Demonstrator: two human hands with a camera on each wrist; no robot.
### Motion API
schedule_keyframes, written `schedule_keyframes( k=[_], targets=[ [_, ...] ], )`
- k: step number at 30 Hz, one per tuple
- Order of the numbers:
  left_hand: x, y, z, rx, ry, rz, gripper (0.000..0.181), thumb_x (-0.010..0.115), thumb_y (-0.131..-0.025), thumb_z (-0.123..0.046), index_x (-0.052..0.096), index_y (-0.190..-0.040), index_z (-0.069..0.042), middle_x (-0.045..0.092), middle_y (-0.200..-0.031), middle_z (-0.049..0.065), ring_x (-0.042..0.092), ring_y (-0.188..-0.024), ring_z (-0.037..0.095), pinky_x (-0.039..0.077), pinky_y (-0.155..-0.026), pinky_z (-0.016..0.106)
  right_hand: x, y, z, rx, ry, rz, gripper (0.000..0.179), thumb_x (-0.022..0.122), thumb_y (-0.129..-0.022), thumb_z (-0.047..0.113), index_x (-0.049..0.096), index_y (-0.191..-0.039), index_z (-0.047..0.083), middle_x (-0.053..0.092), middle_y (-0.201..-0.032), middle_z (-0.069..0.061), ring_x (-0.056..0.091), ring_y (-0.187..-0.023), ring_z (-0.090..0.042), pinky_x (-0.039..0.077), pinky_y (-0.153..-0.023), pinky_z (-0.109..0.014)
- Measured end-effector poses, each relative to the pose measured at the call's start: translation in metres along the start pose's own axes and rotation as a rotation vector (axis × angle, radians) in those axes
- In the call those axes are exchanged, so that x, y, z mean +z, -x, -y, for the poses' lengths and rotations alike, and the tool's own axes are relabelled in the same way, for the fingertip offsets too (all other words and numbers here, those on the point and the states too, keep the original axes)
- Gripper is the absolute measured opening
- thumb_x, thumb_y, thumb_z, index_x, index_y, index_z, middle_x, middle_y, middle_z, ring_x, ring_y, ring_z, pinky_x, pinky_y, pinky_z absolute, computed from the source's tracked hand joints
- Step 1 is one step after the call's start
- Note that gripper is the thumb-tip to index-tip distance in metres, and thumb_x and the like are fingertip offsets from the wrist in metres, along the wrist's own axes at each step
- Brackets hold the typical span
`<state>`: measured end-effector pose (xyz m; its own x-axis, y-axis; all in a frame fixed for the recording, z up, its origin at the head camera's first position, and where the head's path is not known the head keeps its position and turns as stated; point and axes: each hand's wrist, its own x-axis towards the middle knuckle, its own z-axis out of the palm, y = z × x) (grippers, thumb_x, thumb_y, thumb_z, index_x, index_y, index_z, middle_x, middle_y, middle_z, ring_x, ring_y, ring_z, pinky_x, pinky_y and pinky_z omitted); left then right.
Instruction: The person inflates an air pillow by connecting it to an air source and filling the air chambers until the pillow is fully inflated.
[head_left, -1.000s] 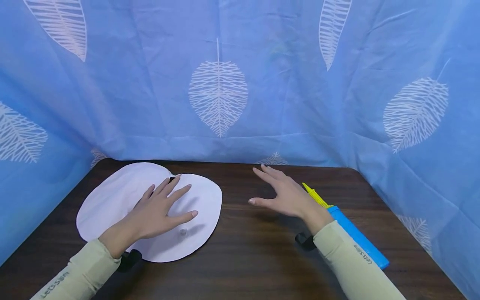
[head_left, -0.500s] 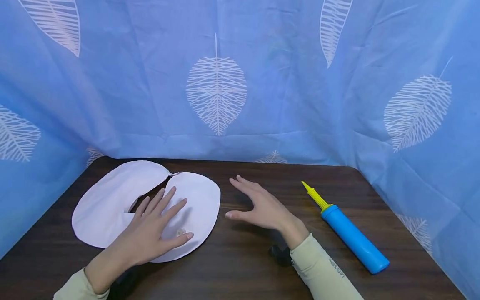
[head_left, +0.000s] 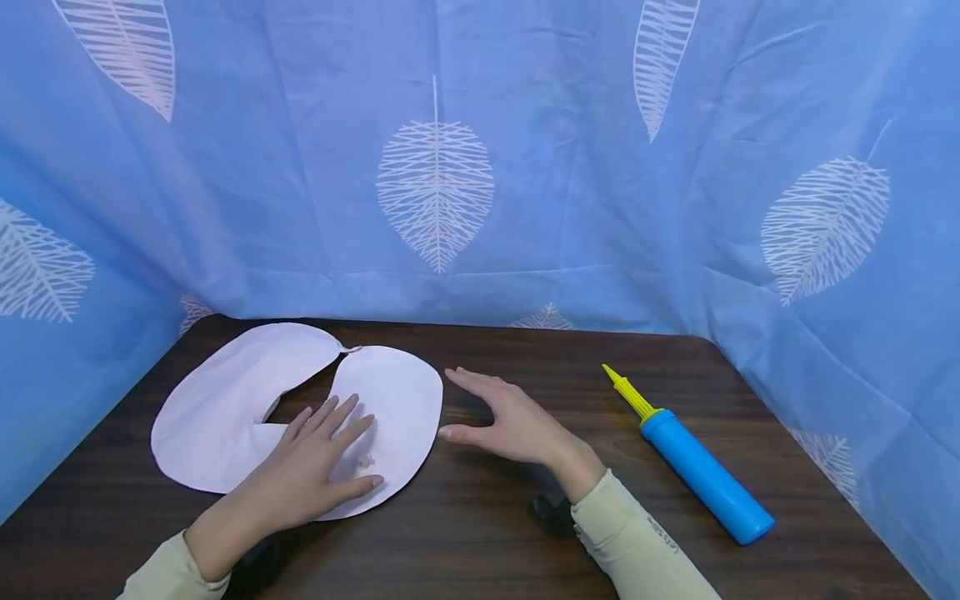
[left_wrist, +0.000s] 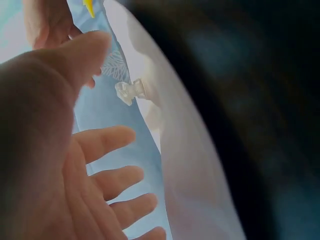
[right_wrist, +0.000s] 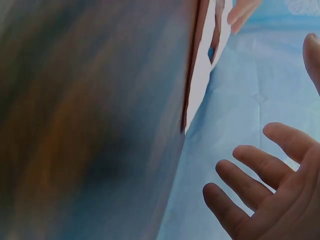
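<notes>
A flat white inflatable neck pillow (head_left: 206,408) lies at the left of the dark wooden table, its two rounded ends meeting at the back. A clear plastic valve (left_wrist: 131,91) sticks up from its surface in the left wrist view. My left hand (head_left: 296,479) hovers palm down over the pillow's front part, fingers spread and holding nothing. Just off the pillow's right edge is my right hand (head_left: 513,423), fingers extended and thumb apart, also holding nothing. To the right lies a blue hand pump (head_left: 705,475) with a yellow nozzle (head_left: 630,396) pointing back and left.
Blue curtains (head_left: 562,192) with white leaf prints enclose the table (head_left: 480,542) at the back and both sides. Bare wood shows between the right hand and the pump.
My right hand has moved left, away from above the pump and toward the pillow, uncovering the whole pump. My left hand has drawn slightly nearer, exposing the pillow's central gap.
</notes>
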<state>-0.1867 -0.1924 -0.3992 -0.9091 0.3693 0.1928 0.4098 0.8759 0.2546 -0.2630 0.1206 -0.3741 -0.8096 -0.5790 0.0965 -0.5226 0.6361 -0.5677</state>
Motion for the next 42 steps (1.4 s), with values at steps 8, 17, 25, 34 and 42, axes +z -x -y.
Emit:
schedule_keyframes(
  k=[8, 17, 25, 34, 42],
  targets=[
    [0.0, -0.001, 0.004, -0.005, 0.028, 0.085, 0.067, 0.083, -0.09, -0.052, 0.07, -0.141, -0.012, 0.054, -0.16, 0.025, 0.051, -0.147, 0.052, 0.041, -0.115, 0.073, 0.012, -0.007, 0.009, -0.057, -0.037, 0.041, 0.079, 0.073, -0.097, 0.058, 0.047, -0.164, 0.025, 0.048, -0.169, 0.002, 0.043, -0.159, -0.024, 0.039, -0.126, -0.056],
    [-0.004, 0.0, 0.008, 0.036, 0.006, 0.015, 0.058, 0.091, -0.085, -0.043, 0.077, -0.128, -0.007, 0.066, -0.144, 0.026, 0.065, -0.132, 0.047, 0.052, -0.108, 0.065, 0.016, -0.009, 0.011, -0.059, -0.056, 0.056, 0.07, 0.077, -0.098, 0.049, 0.056, -0.158, 0.02, 0.055, -0.163, -0.003, 0.049, -0.154, -0.025, 0.042, -0.125, -0.054],
    [-0.006, -0.001, 0.011, 0.057, 0.101, 0.026, 0.043, 0.088, -0.089, -0.035, 0.082, -0.125, -0.012, 0.072, -0.139, 0.02, 0.068, -0.131, 0.042, 0.054, -0.108, 0.061, 0.022, -0.017, 0.017, -0.109, -0.065, 0.072, 0.061, 0.078, -0.099, 0.042, 0.063, -0.152, 0.016, 0.064, -0.154, -0.003, 0.058, -0.147, -0.023, 0.047, -0.121, -0.05],
    [-0.002, -0.003, 0.004, 0.003, 0.128, -0.018, 0.028, 0.088, -0.089, -0.027, 0.086, -0.114, -0.015, 0.074, -0.136, 0.019, 0.067, -0.126, 0.042, 0.055, -0.104, 0.061, 0.035, -0.029, 0.023, -0.164, -0.058, 0.118, 0.038, 0.077, -0.101, 0.033, 0.077, -0.131, 0.011, 0.076, -0.136, -0.006, 0.07, -0.129, -0.022, 0.056, -0.11, -0.045],
    [-0.001, 0.0, 0.003, -0.002, 0.14, -0.091, 0.024, 0.092, -0.085, -0.023, 0.088, -0.107, -0.016, 0.076, -0.124, 0.012, 0.069, -0.113, 0.034, 0.058, -0.097, 0.055, 0.046, -0.035, 0.03, -0.196, -0.004, 0.09, 0.027, 0.078, -0.1, 0.032, 0.084, -0.117, 0.012, 0.079, -0.128, -0.006, 0.072, -0.124, -0.023, 0.057, -0.106, -0.042]
  ],
)
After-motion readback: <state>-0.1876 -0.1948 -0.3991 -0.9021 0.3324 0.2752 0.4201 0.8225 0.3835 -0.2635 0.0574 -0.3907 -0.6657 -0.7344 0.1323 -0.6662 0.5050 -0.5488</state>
